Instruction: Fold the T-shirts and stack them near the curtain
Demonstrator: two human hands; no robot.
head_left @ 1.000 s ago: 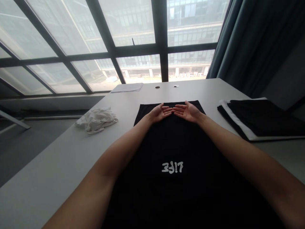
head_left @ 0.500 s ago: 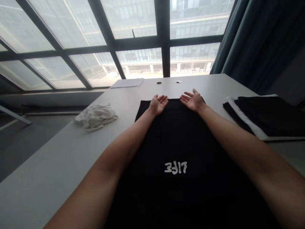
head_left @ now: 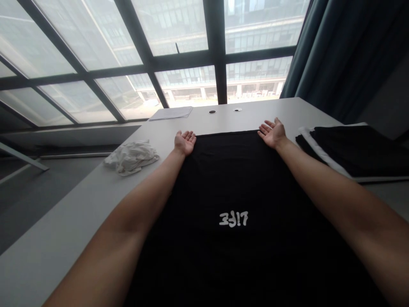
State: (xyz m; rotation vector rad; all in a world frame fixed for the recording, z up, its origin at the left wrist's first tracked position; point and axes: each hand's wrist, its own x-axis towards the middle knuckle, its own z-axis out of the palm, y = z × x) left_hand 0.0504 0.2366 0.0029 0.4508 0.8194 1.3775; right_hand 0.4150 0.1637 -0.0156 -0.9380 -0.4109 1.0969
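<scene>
A black T-shirt (head_left: pixel 230 179) lies spread flat, its far hem running straight between my two hands. White lettering reading "LIFE" (head_left: pixel 234 218) shows upside down on it. At the hem's far left corner is my left hand (head_left: pixel 185 143), palm turned up, fingers stretched out and reaching the corner. My right hand (head_left: pixel 272 133) sits at the far right corner in the same way, palm up with fingers spread. Neither hand grips the cloth. The near part of the shirt runs out of view at the bottom.
The white table (head_left: pixel 96 217) carries a crumpled white cloth (head_left: pixel 131 157) on the left and papers (head_left: pixel 171 113) at the far edge. A stack of folded black and white garments (head_left: pixel 361 149) lies on the right. Behind are windows and a blue curtain (head_left: pixel 316 55).
My hands have moved apart along the far hem, the left to the left corner and the right to the right corner. The fingers stay outstretched, and the shirt remains flat.
</scene>
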